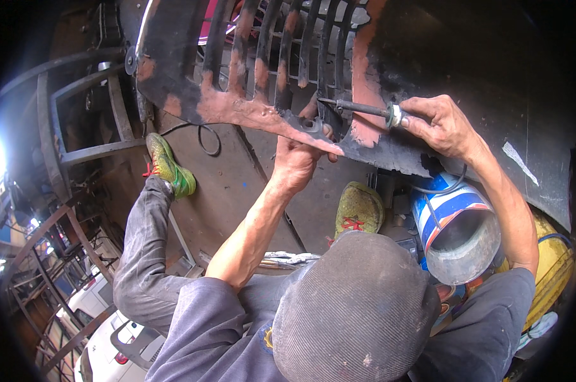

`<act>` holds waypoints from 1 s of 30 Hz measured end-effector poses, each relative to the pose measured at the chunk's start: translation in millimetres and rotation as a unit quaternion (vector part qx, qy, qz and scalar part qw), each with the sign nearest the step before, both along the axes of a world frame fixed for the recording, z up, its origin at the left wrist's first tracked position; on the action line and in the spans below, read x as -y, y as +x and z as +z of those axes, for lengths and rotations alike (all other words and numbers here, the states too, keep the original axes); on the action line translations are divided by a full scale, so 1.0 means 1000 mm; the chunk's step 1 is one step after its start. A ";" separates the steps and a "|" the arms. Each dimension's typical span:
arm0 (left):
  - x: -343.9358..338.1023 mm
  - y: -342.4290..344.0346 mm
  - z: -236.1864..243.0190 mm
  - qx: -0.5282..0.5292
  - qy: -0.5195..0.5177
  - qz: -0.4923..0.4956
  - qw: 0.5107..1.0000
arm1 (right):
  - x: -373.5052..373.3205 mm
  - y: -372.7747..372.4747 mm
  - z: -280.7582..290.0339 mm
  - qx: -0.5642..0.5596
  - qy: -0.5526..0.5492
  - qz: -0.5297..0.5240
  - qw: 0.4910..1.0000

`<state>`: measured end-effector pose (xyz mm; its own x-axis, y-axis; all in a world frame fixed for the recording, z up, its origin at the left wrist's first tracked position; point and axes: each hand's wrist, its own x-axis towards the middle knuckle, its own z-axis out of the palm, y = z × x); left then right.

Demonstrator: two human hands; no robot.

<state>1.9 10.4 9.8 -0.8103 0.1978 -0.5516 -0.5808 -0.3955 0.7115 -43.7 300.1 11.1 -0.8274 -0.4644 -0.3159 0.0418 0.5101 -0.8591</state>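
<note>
My right hand point(437, 124) is closed round a soldering iron point(358, 107), its thin metal tip at the foot of a slat in a black plastic panel point(466, 57). Pink-coated patches point(237, 109) cover parts of the panel and its slats. My left hand point(294, 162) grips the panel's lower edge from below, just under the iron's tip, with fingertips showing at a broken opening; part of it is hidden behind the panel. The iron's dark cord point(460, 178) hangs below my right hand.
A white-and-blue bucket point(460, 245) and yellow container point(546, 280) sit at right. Metal frames point(93, 146) and white vehicles point(97, 337) are at left. My green-shoed feet point(170, 165) rest on the grey floor point(246, 204). A grey cap point(355, 305) fills the bottom middle.
</note>
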 end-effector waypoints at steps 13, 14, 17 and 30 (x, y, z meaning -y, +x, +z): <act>0.001 0.000 0.000 -0.009 0.003 -0.005 1.000 | -0.001 0.001 -0.004 -0.005 -0.008 0.001 1.000; 0.001 0.000 0.000 -0.009 0.004 -0.004 1.000 | -0.002 0.000 -0.004 -0.008 -0.015 0.006 1.000; 0.002 0.001 -0.002 -0.009 0.010 -0.001 1.000 | -0.002 0.000 -0.001 -0.012 -0.008 0.009 1.000; -0.002 -0.001 0.005 0.001 -0.018 -0.015 1.000 | -0.006 0.003 -0.006 -0.031 -0.035 0.029 0.998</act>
